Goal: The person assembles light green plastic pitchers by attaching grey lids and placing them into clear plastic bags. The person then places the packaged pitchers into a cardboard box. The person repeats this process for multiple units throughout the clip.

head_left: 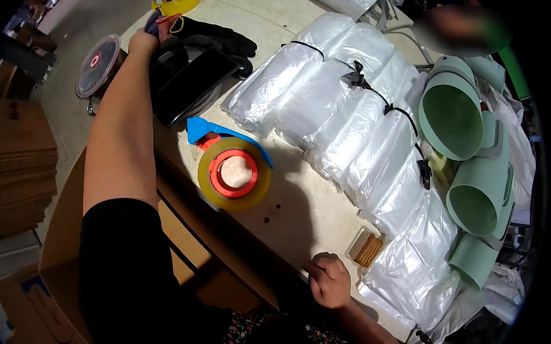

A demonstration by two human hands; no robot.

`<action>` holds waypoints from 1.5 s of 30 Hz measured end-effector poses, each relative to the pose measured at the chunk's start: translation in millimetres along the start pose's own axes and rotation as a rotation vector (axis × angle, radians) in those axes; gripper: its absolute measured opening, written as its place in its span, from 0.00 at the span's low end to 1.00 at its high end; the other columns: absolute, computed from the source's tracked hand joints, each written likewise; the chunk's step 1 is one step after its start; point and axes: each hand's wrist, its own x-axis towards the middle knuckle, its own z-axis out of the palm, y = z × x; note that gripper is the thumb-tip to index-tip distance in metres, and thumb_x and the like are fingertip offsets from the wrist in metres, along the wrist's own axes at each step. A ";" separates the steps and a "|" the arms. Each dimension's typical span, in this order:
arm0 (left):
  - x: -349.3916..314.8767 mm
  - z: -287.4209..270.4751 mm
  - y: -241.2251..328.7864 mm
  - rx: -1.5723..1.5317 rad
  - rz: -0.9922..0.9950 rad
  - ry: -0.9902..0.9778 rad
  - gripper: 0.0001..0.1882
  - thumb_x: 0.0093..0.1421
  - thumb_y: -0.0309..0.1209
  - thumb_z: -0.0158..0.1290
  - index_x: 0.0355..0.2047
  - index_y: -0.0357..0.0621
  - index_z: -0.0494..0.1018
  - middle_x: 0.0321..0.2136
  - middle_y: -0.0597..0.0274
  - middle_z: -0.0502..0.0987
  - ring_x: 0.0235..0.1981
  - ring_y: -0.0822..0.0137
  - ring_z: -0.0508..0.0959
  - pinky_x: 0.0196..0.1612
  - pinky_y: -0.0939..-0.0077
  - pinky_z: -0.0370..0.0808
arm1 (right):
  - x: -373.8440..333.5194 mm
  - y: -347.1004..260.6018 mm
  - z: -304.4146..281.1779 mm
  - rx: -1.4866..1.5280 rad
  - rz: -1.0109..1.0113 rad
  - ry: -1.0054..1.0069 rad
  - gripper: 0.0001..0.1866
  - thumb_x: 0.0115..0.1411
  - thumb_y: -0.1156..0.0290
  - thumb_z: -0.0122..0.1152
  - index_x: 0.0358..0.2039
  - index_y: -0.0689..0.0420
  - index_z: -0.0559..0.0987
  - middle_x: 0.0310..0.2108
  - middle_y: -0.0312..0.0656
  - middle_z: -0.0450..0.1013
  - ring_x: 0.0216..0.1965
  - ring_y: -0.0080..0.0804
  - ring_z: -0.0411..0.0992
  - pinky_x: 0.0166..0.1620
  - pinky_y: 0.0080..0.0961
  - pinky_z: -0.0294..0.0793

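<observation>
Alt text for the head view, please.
Left hand at the far left of a worktable, near a black glove; curled right hand near the front edge. Also shown: tape dispenser, cord-tied clear plastic bundles, pale green handled cups.

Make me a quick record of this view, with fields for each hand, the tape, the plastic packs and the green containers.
left hand: outstretched, at a small dark item; grip unclear
right hand: curled, near a small brown-filled tray
tape: yellow roll with red core, lying flat
plastic packs: clear, in a row, black cord across
green containers: several, right of the packs
</observation>
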 end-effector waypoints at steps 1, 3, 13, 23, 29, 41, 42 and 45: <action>-18.1 -12.7 17.4 -0.117 0.023 0.028 0.19 0.47 0.28 0.51 0.43 0.40 0.73 0.38 0.43 0.76 0.43 0.50 0.76 0.45 0.63 0.71 | 0.1 -0.3 -0.9 0.002 0.001 -0.002 0.17 0.39 0.81 0.58 0.34 0.57 0.77 0.33 0.40 0.68 0.35 0.39 0.68 0.38 0.29 0.69; -45.8 -45.0 46.3 -0.349 0.065 0.102 0.20 0.47 0.28 0.51 0.43 0.39 0.73 0.38 0.43 0.76 0.43 0.49 0.75 0.45 0.62 0.70 | 1.6 -1.5 -2.9 -0.003 -0.010 0.007 0.17 0.39 0.82 0.57 0.34 0.58 0.77 0.33 0.40 0.68 0.35 0.39 0.68 0.38 0.29 0.69; -74.0 -75.5 176.8 -0.486 0.403 0.128 0.15 0.57 0.27 0.38 0.43 0.37 0.67 0.38 0.38 0.73 0.43 0.46 0.73 0.46 0.60 0.68 | 1.8 -3.6 -7.6 -0.006 -0.010 0.009 0.16 0.39 0.82 0.56 0.33 0.57 0.77 0.34 0.40 0.68 0.36 0.39 0.68 0.38 0.29 0.69; -195.3 -138.1 -7.9 -0.302 0.628 0.378 0.25 0.50 0.25 0.53 0.51 0.39 0.65 0.47 0.49 0.69 0.47 0.51 0.70 0.48 0.68 0.70 | 0.8 -13.9 -7.5 0.028 0.048 0.010 0.13 0.40 0.77 0.58 0.31 0.57 0.77 0.32 0.42 0.68 0.34 0.42 0.68 0.37 0.32 0.69; -165.2 -136.3 -93.9 -0.265 -0.078 0.183 0.25 0.51 0.34 0.56 0.48 0.33 0.67 0.42 0.44 0.73 0.42 0.55 0.74 0.47 0.68 0.69 | -4.0 -8.8 -3.9 -0.010 -0.019 0.076 0.12 0.43 0.81 0.56 0.31 0.57 0.76 0.31 0.41 0.69 0.33 0.41 0.69 0.36 0.32 0.69; -103.1 -84.4 -92.6 -0.273 -0.034 0.133 0.12 0.56 0.36 0.53 0.29 0.38 0.75 0.24 0.57 0.77 0.25 0.66 0.76 0.30 0.71 0.69 | -4.6 -10.0 2.1 -0.051 -0.042 0.130 0.13 0.43 0.83 0.57 0.31 0.54 0.76 0.30 0.39 0.69 0.32 0.40 0.68 0.33 0.31 0.70; -99.9 -83.1 -87.6 -0.302 -0.058 0.097 0.12 0.55 0.37 0.53 0.31 0.39 0.75 0.25 0.55 0.77 0.28 0.62 0.76 0.32 0.69 0.70 | -4.5 -9.3 1.7 -0.052 -0.045 0.132 0.13 0.43 0.83 0.57 0.31 0.54 0.76 0.30 0.39 0.69 0.32 0.40 0.68 0.33 0.31 0.70; -81.6 -75.5 -82.4 -0.342 -0.071 0.035 0.14 0.54 0.39 0.53 0.33 0.40 0.74 0.29 0.51 0.78 0.33 0.55 0.78 0.36 0.66 0.71 | -3.8 -10.6 -1.1 -0.046 -0.043 0.130 0.13 0.43 0.83 0.57 0.31 0.54 0.76 0.30 0.39 0.69 0.32 0.40 0.69 0.33 0.31 0.70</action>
